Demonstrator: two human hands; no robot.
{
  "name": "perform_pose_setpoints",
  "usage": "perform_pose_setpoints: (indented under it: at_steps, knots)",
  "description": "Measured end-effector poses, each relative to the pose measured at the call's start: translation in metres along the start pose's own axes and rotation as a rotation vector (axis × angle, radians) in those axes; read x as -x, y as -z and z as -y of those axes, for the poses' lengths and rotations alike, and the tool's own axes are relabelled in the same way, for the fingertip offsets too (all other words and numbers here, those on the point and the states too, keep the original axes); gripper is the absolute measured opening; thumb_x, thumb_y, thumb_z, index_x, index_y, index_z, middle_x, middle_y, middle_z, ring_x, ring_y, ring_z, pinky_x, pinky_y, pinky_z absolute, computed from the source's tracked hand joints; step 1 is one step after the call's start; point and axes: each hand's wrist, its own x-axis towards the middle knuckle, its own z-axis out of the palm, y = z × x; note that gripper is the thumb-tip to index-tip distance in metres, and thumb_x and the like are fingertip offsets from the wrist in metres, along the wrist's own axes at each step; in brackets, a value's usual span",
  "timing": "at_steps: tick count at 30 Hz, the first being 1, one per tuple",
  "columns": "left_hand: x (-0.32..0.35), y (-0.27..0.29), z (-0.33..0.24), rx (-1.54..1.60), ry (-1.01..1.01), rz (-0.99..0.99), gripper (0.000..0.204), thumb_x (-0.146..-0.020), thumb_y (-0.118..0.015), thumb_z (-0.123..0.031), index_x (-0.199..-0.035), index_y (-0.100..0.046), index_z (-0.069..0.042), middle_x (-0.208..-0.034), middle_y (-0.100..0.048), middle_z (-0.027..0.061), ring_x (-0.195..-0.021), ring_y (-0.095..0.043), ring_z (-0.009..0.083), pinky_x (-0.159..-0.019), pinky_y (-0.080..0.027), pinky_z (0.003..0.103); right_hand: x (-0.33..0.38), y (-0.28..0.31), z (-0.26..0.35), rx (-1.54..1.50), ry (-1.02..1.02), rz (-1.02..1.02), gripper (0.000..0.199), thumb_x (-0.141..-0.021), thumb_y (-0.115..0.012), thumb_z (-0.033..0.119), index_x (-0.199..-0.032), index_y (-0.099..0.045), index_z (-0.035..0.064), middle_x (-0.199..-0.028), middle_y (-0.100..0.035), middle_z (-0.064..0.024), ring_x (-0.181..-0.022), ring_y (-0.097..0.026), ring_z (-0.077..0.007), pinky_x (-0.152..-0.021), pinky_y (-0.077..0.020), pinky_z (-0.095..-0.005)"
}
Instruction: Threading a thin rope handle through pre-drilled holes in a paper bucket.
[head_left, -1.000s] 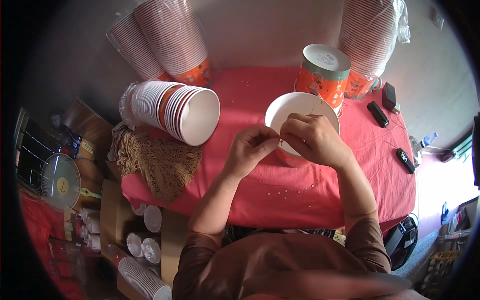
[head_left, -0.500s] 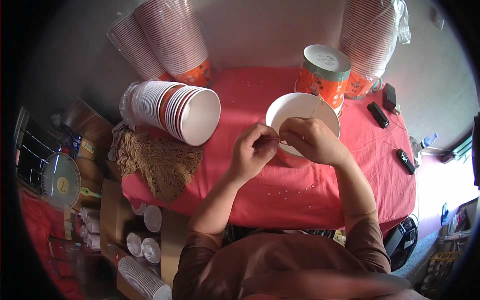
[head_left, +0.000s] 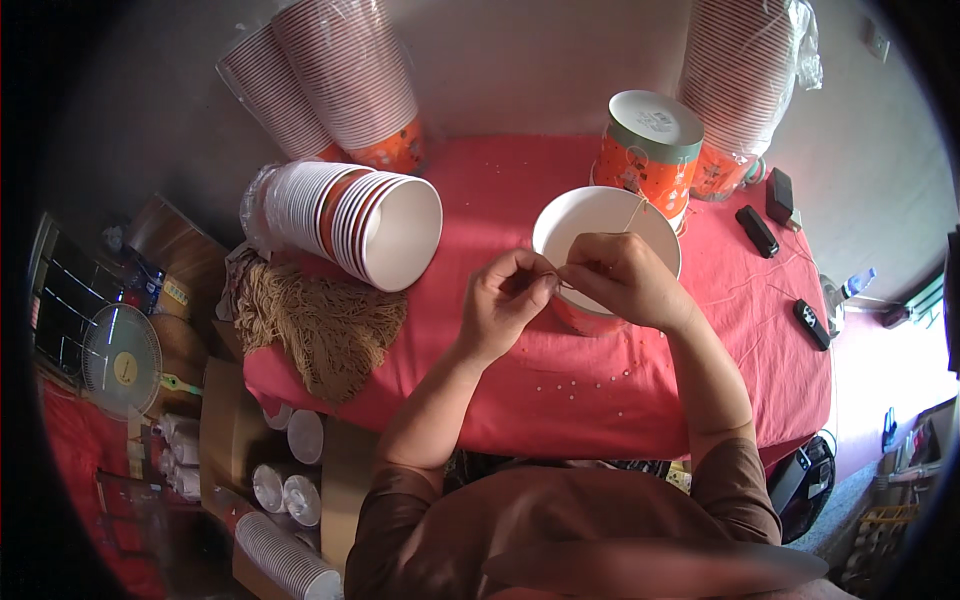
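A white-lined paper bucket [head_left: 557,222] stands upright on the red tablecloth in front of me. A thin tan cord [head_left: 635,212] shows at its far right rim and runs down behind my right hand. My left hand [head_left: 506,302] and my right hand [head_left: 628,280] meet over the near left part of the bucket's rim. Both pinch at one spot, fingertips nearly touching, with a short piece of the thin cord between them. Its exact end is too small to make out. Behind the bucket, an orange bucket with a green band [head_left: 655,140] stands upside down.
Nested white buckets [head_left: 400,235] lie on their side at left, beside a heap of tan cords [head_left: 320,325]. Tall wrapped bucket stacks [head_left: 345,80] stand behind. Small white beads [head_left: 590,388] are scattered near the front. Black devices [head_left: 757,231] lie at right; a cardboard box [head_left: 345,490] sits below left.
Both hands stay over the bucket's near rim. The left thumb and fingers have shifted slightly at the pinch, and the right hand has turned a little.
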Motion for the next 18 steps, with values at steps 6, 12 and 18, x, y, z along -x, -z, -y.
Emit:
perform_pose_setpoints:
  at_steps: [6, 12, 18]
  knots:
    - [-0.002, 0.001, -0.001, 0.179, 0.171, -0.071, 0.015, -0.095, -0.065, -0.016, -0.098, -0.063, 0.0, -0.082, -0.062, -0.002, -0.07, -0.053, 0.0029, -0.062, -0.044, 0.019, 0.0, -0.008, 0.006, -0.103, -0.003, -0.108, 0.014, -0.086, -0.071, 0.004, -0.096, -0.062, 0.0023, -0.083, -0.066, -0.0032, -0.059, -0.058, -0.0101, -0.055, -0.0458, -0.027]
    - [-0.004, 0.0, -0.006, 0.313, 0.352, -0.105, 0.01, -0.093, -0.063, -0.011, -0.097, -0.063, -0.003, -0.076, -0.056, -0.0045, -0.059, -0.042, 0.0005, -0.051, -0.032, 0.019, 0.003, -0.016, 0.004, -0.005, 0.185, -0.179, 0.019, -0.081, -0.07, 0.002, -0.098, -0.063, 0.0058, -0.08, -0.068, -0.0102, -0.065, -0.069, -0.0254, -0.058, -0.0533, -0.036]
    - [-0.004, 0.006, 0.0, 0.538, 0.432, -0.03, 0.01, -0.094, -0.062, -0.013, -0.097, -0.063, -0.003, -0.069, -0.05, -0.0061, -0.054, -0.035, 0.0008, -0.048, -0.025, 0.019, -0.002, -0.016, 0.005, 0.223, 0.389, -0.233, 0.018, -0.077, -0.074, 0.0, -0.093, -0.065, 0.0036, -0.077, -0.065, -0.0087, -0.067, -0.068, -0.025, -0.058, -0.0529, -0.0341]
